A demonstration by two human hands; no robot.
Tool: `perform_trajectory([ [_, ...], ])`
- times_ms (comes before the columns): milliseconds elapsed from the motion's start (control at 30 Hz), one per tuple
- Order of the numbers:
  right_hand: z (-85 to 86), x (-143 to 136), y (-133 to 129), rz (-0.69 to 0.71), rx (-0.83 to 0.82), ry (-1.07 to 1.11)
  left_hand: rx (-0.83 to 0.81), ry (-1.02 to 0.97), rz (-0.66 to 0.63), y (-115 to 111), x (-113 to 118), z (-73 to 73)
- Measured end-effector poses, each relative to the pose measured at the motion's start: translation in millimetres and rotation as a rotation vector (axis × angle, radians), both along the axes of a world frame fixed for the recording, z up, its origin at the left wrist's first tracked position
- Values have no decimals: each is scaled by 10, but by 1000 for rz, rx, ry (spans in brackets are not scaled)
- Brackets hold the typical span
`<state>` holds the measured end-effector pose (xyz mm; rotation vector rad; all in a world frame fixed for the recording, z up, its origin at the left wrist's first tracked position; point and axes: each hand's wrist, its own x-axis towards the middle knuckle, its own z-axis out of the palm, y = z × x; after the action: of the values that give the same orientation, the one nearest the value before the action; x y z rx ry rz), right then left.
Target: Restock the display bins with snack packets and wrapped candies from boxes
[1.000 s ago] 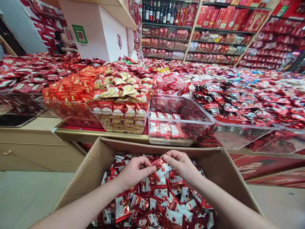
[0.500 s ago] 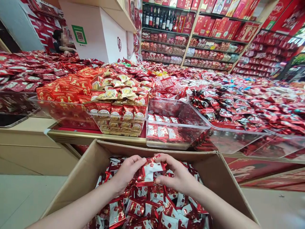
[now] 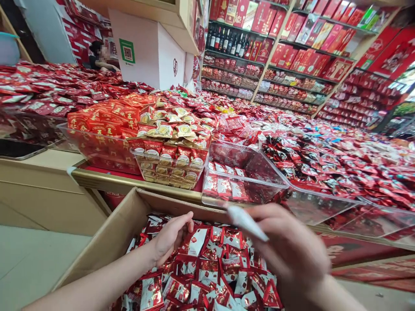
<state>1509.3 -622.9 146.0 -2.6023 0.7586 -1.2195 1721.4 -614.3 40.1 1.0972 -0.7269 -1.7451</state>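
Observation:
Small red-and-white snack packets (image 3: 207, 270) fill the open cardboard box (image 3: 106, 242) in front of me. My left hand (image 3: 173, 237) is over the left part of the box, fingers curled at a larger-looking packet (image 3: 197, 242); the fingertips on it are partly hidden. My right hand (image 3: 288, 242), smeared by motion, is raised over the box's right side. Between its thumb and fingers is a packet (image 3: 248, 222), seen edge-on with its whitish side showing. Just beyond the box, a clear plastic bin (image 3: 256, 190) holds similar packets (image 3: 224, 185) standing in rows at its left.
Durian snack packets (image 3: 168, 155) and orange-red packets (image 3: 106, 125) fill bins to the left. Dark-red packets (image 3: 301, 164) heap up on the right. A phone-like dark slab (image 3: 21, 148) lies far left. Behind the counter is a person (image 3: 102, 56).
My right hand has moved right and toward me with a packet, away from my left hand. My left hand has barely moved. The camera view has tilted and shifted slightly.

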Motion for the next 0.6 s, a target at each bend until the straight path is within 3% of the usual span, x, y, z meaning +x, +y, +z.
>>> perform_trajectory([
  [100,449,-80,-250,-291,-198,36,-24,-32,-12,2,13,27],
  [200,635,-102,-732,-414,-133,357,-7,-44,-25,9,5,52],
  [367,490,-59,-1386,-313,147,819,-8,-31,-27,7,12,5],
  [600,298,19,-1551,-169,415,1040,-27,-12,-37,-17,52,-63],
])
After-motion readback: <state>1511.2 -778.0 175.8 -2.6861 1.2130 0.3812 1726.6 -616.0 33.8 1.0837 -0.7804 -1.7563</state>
